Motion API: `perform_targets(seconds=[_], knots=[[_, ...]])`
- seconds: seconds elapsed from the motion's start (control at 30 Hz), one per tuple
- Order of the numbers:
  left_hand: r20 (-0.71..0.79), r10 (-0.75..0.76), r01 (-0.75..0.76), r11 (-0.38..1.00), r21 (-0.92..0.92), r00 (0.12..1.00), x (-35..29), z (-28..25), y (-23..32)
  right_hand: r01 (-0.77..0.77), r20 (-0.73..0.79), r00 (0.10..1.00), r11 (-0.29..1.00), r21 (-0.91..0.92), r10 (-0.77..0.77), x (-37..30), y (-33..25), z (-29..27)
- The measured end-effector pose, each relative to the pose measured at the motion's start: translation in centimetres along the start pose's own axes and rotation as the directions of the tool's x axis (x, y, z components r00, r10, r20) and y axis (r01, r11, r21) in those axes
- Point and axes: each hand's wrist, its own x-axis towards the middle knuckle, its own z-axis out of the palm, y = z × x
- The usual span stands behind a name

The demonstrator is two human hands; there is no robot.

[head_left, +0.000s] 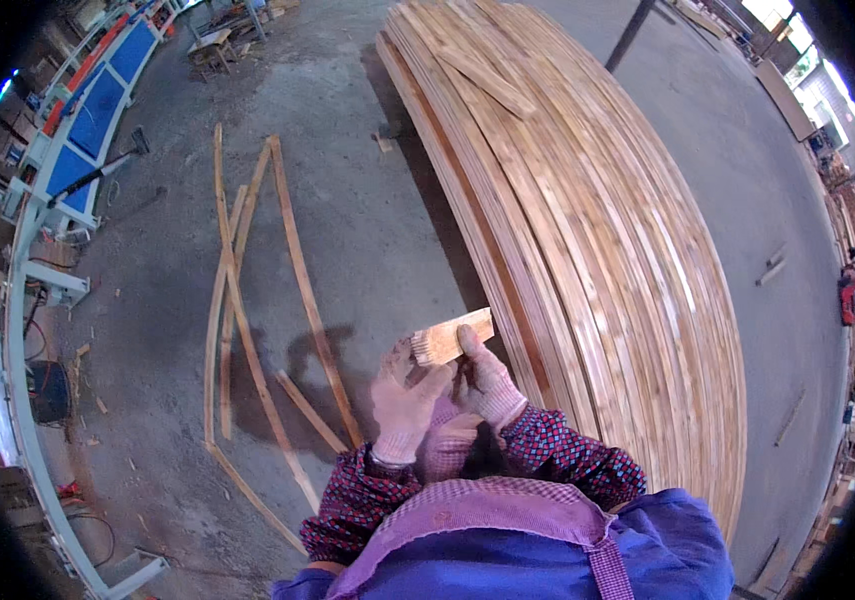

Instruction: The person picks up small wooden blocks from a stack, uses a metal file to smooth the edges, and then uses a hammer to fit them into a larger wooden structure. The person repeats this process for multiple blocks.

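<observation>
A short pale wood offcut [453, 335] is held up in front of me, above the concrete floor. My left hand [402, 400], in a worn pinkish work glove, grips its near end from the left. My right hand [487, 380], gloved the same way, holds it from the right with the thumb pressed up along its face. Both sleeves are red-and-blue checked, over a purple checked apron and blue clothing. Just to the right lies a large stack of long wooden slats [587, 230].
Several thin long wood strips [247, 300] lie scattered and crossed on the grey concrete floor to the left. A blue and white machine frame [77, 140] runs along the far left. Small wood scraps [772, 265] and a red tool [852, 297] lie at the right.
</observation>
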Motion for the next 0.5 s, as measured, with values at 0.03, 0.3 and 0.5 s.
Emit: perform_targets(seconds=[0.03, 0.3, 0.5], knots=[[-0.003, 0.05, -0.049, 0.996, 0.075, 0.999, 2.8, -0.1, 0.8, -0.027, -0.018, 0.999, 0.999, -0.036, 0.027, 2.4, -1.1, 1.1], [-0.119, -0.289, 0.284, 0.957, -0.055, 0.95, 24.7, -2.8, 0.2, -0.112, -0.33, 0.926, 0.706, -0.699, -0.18, 22.8, -11.9, 10.1], [0.206, -0.138, 0.088, 0.968, 0.235, 0.969, 41.7, -2.8, -2.1, -0.04, -0.35, 0.879, 0.681, -0.731, -0.324, 36.1, -19.1, 11.5]])
